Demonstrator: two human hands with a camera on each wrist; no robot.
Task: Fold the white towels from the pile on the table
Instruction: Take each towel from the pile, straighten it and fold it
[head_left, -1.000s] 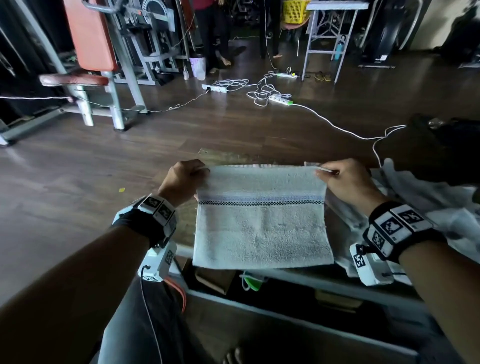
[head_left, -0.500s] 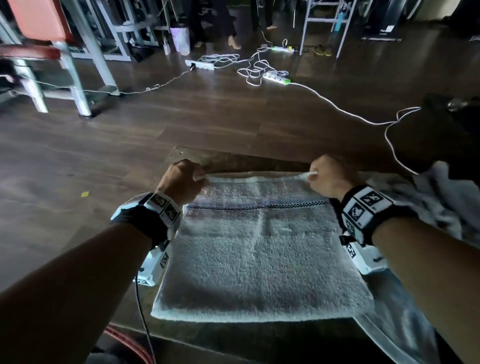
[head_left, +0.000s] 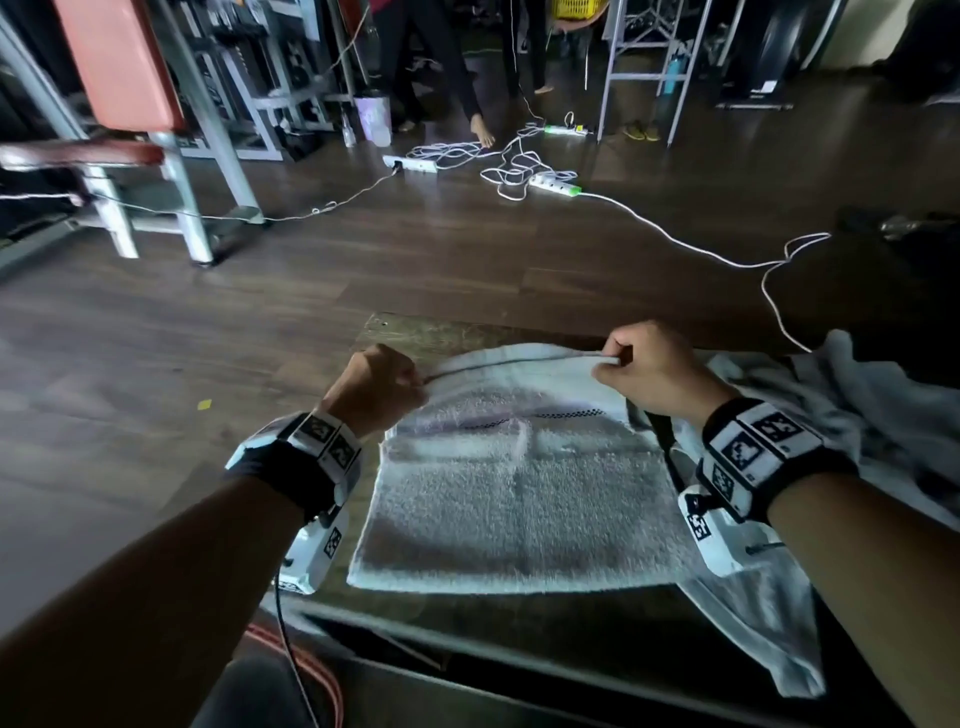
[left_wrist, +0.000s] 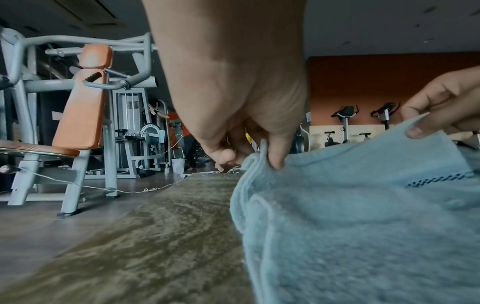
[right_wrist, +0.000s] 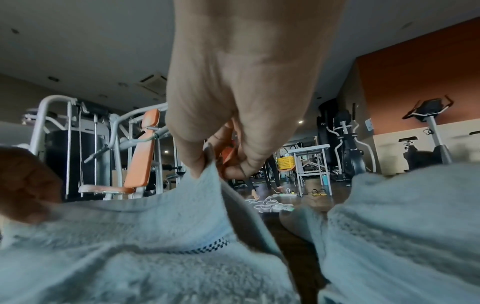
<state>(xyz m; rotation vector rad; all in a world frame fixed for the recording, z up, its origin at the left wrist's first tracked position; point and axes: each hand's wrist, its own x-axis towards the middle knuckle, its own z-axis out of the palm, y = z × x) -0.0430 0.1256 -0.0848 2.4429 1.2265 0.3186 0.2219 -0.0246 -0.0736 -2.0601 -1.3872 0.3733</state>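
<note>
Left hand (head_left: 376, 387) and right hand (head_left: 657, 371) each pinching a far corner of the towel (head_left: 519, 499), spread on the counter (head_left: 405, 332) beside the pile (head_left: 857, 400). Best to draw both corners evenly toward the near edge, aligning hems before pressing flat.

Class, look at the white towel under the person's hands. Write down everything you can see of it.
The towel is white, looped cloth with a thin dark checked stripe near its far edge. It lies mostly flat on the table, folded, with doubled edges at its left side. The left hand pinches the far left corner and the right hand pinches the far right corner, lifting that edge slightly. More white towels lie at its right.
</note>
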